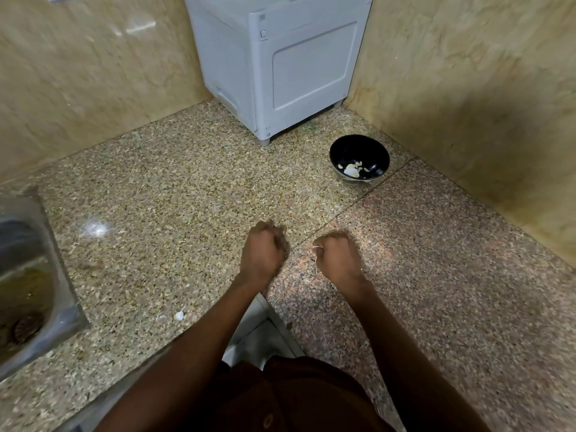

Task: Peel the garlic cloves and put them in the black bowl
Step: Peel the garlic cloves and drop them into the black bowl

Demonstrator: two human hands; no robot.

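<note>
We seem to be mid-peel: our right hand [338, 260] is curled, pinching a pale sliver of garlic skin [317, 247] at the thumb; our left hand [265, 251] is fisted beside it, contents hidden. The black bowl [359, 159], holding peeled pieces, sits well beyond the right hand. Next: strip, then reach forward.

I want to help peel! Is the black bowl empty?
Not empty: the black bowl stands upright with pale garlic pieces at its bottom.
</note>
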